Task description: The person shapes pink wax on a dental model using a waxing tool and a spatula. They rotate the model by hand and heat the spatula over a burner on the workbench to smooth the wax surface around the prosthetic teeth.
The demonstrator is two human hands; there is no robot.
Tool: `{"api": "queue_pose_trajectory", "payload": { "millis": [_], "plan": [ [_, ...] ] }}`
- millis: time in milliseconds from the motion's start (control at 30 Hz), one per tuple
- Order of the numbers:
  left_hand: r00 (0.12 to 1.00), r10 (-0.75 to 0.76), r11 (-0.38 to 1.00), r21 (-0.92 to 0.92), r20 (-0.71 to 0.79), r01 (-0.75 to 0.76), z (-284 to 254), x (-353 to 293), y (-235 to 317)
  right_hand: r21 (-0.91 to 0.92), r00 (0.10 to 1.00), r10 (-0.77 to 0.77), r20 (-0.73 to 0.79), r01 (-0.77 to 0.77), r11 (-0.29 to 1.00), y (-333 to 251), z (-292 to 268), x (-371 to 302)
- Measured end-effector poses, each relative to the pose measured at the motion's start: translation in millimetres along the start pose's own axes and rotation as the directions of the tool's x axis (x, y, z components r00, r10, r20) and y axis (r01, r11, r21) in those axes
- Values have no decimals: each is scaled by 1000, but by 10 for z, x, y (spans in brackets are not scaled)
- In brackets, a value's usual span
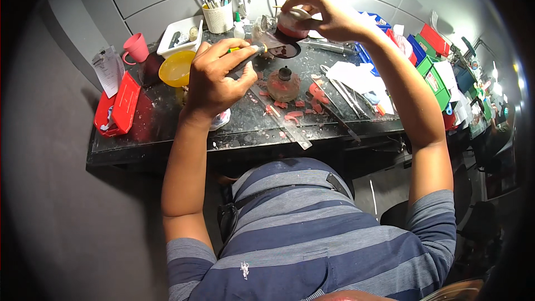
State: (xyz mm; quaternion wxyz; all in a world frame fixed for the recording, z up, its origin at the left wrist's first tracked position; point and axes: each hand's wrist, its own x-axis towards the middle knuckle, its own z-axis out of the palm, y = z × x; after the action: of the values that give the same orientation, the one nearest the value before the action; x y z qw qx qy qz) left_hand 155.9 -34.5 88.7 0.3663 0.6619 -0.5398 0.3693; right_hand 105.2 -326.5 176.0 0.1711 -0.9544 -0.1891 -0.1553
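Observation:
My left hand [220, 75] is raised over the bench, its fingers closed around a slim tool with a dark handle [245, 58] and a metal end that points right; the exact kind is unclear. Farther right, my right hand [323, 17] grips a rounded pink-and-white piece [292, 24] from above, partly covered by my fingers. Below that piece lies a dark round dish [283, 50] with reddish patches in it. A squat glass spirit lamp [283, 86] with a black top stands nearer me, among broken bits of pink wax [293, 115].
On the left are a yellow bowl [177, 68], a pink mug [136, 48], a red bin [118, 108] and a white tray [167, 44]. A tool cup [217, 18] stands behind. A clear ruler-like strip [284, 125], metal instruments [350, 97] and white paper [356, 78] lie rightward, beside green bins [434, 83].

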Motion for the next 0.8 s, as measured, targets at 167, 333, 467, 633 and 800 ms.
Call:
{"api": "queue_pose_trajectory", "payload": {
  "millis": [167, 333, 467, 633, 800],
  "plan": [
    [1000, -8, 1000, 5, -4, 8, -23, 21, -13, 109, 995, -91, 49, 85, 990, -5, 2, 14],
    [1000, 9, 1000, -2, -3, -9, 18, 19, -8, -26, 999, 30, 36, -29, 999, 50, 9, 29],
    [1000, 4, 1000, 4, -7, -4, 3, 19, -47, 39, 992, -126, -2, 126, 991, 128, 42, 14],
    [1000, 4, 1000, 6, 1, -4, -16, 38, -18, 36, 998, -55, -20, 55, 998, 122, 14, -2],
    [1000, -9, 1000, -5, 3, 9, -7, 38, -44, 149, 989, -150, -17, 151, 977, 96, 19, -6]
  ]
}}
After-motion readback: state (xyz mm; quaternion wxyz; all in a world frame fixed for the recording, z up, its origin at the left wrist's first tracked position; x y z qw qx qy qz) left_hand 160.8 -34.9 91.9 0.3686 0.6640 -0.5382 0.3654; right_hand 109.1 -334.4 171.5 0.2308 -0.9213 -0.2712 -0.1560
